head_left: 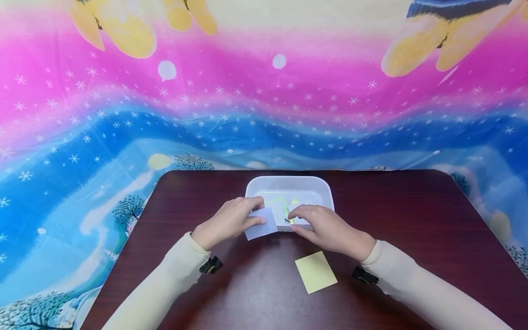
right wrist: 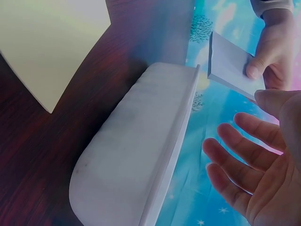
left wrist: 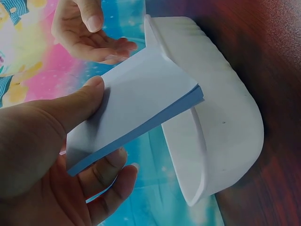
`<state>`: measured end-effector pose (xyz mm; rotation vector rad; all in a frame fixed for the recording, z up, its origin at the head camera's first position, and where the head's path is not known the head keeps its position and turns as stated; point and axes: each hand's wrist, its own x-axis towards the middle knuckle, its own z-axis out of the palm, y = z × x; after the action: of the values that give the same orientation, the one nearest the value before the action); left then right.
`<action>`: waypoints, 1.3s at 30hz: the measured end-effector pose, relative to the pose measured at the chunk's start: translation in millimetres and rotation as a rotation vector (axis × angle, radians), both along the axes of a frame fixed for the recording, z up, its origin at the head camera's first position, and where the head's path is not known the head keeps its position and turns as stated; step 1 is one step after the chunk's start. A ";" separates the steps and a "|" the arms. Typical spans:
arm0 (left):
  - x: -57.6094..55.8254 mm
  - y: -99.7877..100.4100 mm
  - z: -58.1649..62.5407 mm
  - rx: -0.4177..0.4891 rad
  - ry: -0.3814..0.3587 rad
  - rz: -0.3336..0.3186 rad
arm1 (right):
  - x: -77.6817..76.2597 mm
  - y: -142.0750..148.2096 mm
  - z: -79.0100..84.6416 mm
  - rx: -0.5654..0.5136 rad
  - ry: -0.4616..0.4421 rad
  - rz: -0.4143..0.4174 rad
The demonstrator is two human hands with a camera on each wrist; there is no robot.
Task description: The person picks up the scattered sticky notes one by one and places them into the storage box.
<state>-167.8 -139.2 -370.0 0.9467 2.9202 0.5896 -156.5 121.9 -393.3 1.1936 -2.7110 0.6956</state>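
Observation:
In the head view a white plastic tub (head_left: 288,185) stands toward the back of the table, with a pale green paper (head_left: 283,202) and a bit of yellow showing inside. My left hand (head_left: 231,220) grips a pale blue pad of sticky notes (left wrist: 141,99) by one end, thumb on top and fingers beneath, at the tub's near rim. Opposite it, my right hand (head_left: 330,231) hovers by the right part of that rim; its fingers (right wrist: 235,176) are loosely bent with nothing between them and the thumb.
A pale yellow square sheet of paper (head_left: 316,272) lies on the dark wood table (head_left: 198,293), in front of the tub and near my right forearm. Behind the table's back edge hangs a colourful printed cloth (head_left: 247,91).

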 end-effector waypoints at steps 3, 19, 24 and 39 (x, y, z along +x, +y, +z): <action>-1.5 0.8 1.7 0.002 -0.004 0.002 | -0.4 0.3 0.2 -0.001 0.002 -0.003; -11.2 3.3 4.9 0.021 0.011 0.005 | -2.5 3.3 0.5 -0.006 0.003 -0.007; -15.1 4.8 4.5 0.026 0.001 0.017 | -3.7 4.5 -0.2 0.000 0.009 -0.014; -28.5 10.7 8.0 0.016 0.004 0.042 | -8.5 5.6 -1.0 0.002 -0.006 -0.033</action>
<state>-196.3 -128.5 -361.9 0.8915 2.9498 0.6140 -165.1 127.5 -394.3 1.1457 -2.7300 0.6938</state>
